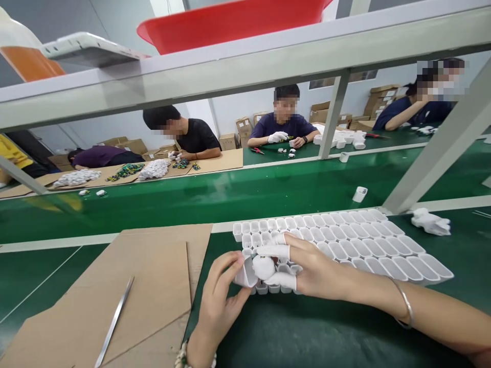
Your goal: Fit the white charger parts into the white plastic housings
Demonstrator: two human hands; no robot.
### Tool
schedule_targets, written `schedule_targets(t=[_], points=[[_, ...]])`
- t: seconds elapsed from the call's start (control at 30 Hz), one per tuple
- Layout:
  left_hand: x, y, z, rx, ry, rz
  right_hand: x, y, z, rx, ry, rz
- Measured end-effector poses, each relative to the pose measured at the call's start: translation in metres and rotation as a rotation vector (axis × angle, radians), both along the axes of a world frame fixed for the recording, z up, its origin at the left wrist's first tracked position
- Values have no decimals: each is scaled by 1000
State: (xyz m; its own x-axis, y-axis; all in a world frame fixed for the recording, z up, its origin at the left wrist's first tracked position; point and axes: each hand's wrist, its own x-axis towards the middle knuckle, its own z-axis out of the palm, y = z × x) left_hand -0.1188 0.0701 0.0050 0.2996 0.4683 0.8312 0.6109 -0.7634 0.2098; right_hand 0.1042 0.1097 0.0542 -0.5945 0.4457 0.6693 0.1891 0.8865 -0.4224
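A green table [330,332] carries close-set rows of open white cups [338,250], brown cardboard [153,276] and a crumpled white bundle [430,223].

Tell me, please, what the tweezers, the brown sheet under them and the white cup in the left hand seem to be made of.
Tweezers: probably steel, polished, going by their silvery sheen. Brown sheet: most likely cardboard, matt, judging by its tan surface and cut edges. White cup: seemingly moulded plastic, smooth, from its thin walls and rounded corners; which plastic, I cannot tell.

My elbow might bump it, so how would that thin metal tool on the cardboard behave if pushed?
The metal tool looks slim and shiny, so probably stiff. Its long, narrow shape on the cardboard suggests sliding more than rolling.
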Motion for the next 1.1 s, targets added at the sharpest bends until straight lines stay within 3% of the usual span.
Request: schedule_targets(t=[0.5,0.9,1.1], points=[[2,-1,1,10,56,26,-1,-6,-4,-8,-71,-38],[3,-1,-1,6,61,23,1,-7,-11,-147,-145,-81],[7,-3,1,12,61,20,0,-7,-12,-111,-168,-84]])
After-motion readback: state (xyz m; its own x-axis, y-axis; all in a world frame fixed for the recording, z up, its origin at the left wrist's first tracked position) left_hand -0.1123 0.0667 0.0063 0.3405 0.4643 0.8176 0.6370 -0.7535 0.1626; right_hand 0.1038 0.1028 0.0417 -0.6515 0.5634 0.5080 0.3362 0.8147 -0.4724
